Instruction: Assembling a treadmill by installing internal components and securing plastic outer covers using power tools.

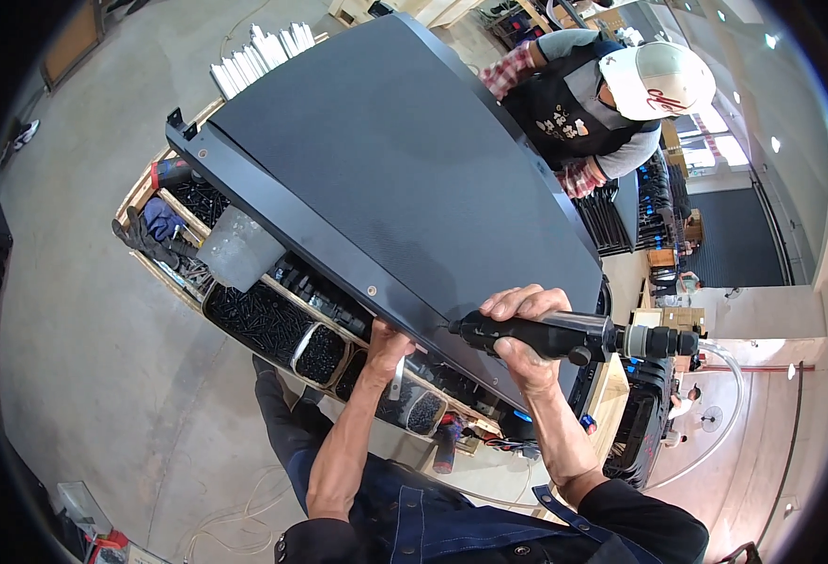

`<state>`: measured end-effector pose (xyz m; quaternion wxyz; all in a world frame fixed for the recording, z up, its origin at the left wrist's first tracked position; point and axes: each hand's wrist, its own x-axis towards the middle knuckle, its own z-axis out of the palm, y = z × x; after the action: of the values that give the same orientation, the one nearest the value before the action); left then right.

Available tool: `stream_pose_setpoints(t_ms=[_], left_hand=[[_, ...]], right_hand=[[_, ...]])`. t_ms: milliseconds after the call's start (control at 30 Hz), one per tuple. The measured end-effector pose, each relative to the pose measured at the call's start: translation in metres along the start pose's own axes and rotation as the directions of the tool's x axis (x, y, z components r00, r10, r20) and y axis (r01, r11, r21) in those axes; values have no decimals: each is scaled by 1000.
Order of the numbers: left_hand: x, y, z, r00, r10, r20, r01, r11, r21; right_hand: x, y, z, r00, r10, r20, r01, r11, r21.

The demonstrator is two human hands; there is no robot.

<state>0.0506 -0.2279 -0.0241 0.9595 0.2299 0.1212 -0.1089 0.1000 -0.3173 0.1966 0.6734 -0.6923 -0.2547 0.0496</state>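
A large black panel [405, 160] fills the middle of the view, lying slanted from the far left toward the near right, with a textured top face and a smooth dark edge strip running along its near-left side. It rests over a wooden worktop [141, 193] whose rim shows at the left, fitted with open compartments.

At the far right edge of the panel stands another person [588, 103] in a white cap, dark apron and grey top with checked sleeves, close against the panel.

Below the panel's edge strip, the compartments hold heaps of black screws [262, 321], and smaller round tubs [320, 352] of the same sit beside them nearer the person. A grey metal scoop [238, 249] leans over the compartments at the left, just under the panel edge.

The right hand [524, 329] is closed around a black pneumatic screwdriver [564, 336], held level with its tip against the near edge strip of the panel; a clear hose [729, 376] leaves its rear end at the right and curves down.

The left hand [388, 340] reaches up under the panel's near edge, just left of the tool tip, touching the underside. Its fingers are hidden behind the edge, so I cannot tell how wide they are.
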Motion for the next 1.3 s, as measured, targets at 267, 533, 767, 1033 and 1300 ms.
stream_pose_setpoints(t_ms=[267,533,767,1033,1300], left_hand=[[0,-28,11,939,307,-157,-303,952,50],[-3,-13,25,954,184,-236,-196,980,-29],[1,-22,-23,993,-120,0,119,982,-150],[-21,64,-101,986,162,-42,36,36,999],[-5,101,-70,922,125,366,-356,-94,930]], right_hand=[[0,-5,10,999,34,-37,-32,998,46],[1,7,-10,982,-94,163,94,996,13],[0,-8,1,988,48,-146,-54,998,-38],[-7,-21,28,910,-16,-414,-79,974,-212],[-5,-26,25,928,-72,-366,-92,906,-414]])
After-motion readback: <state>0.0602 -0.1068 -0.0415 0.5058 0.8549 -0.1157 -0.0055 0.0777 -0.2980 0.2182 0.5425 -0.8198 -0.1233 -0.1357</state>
